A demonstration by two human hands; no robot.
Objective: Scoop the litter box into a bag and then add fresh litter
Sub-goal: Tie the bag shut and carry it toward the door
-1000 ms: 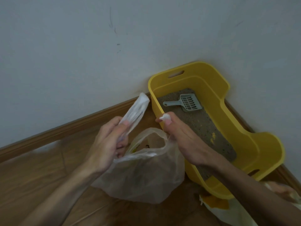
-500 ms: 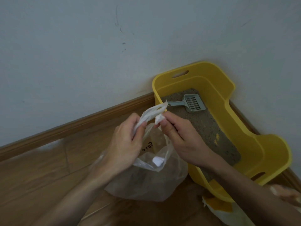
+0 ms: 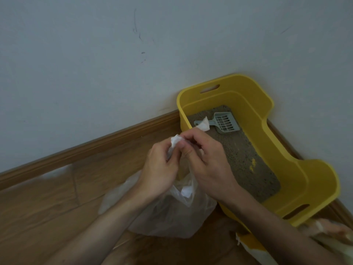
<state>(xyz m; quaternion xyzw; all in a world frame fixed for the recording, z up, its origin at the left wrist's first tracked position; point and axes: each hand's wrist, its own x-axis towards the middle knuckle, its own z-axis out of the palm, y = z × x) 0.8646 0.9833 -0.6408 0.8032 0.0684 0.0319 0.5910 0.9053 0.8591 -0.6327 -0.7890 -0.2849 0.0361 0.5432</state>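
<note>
In the head view there is one yellow litter box (image 3: 282, 152) at the right of the frame, set into the corner where the grey wall (image 3: 114, 64) meets the wooden baseboard (image 3: 95, 148). The box holds a layer of grey-brown litter (image 3: 238, 155). One pale grey-blue slotted scoop (image 3: 223, 123) lies flat on the litter at the box's upper end, untouched by either hand. One translucent plastic bag (image 3: 172, 217) sits on the wooden floor (image 3: 47, 207) at lower centre, just beside the box's left wall. Two bare hands meet above it at the centre of the frame. The left hand (image 3: 160, 169) has its fingers curled and pinches one bag handle, whose white tip (image 3: 175, 141) sticks up past the thumb. The right hand (image 3: 208, 165), fingers also curled, pinches the other handle (image 3: 203, 125), which pokes out toward the scoop. The two hands are close together, thumbs nearly touching. One yellow-and-white package (image 3: 250, 245) shows partly at the lower right edge.
</note>
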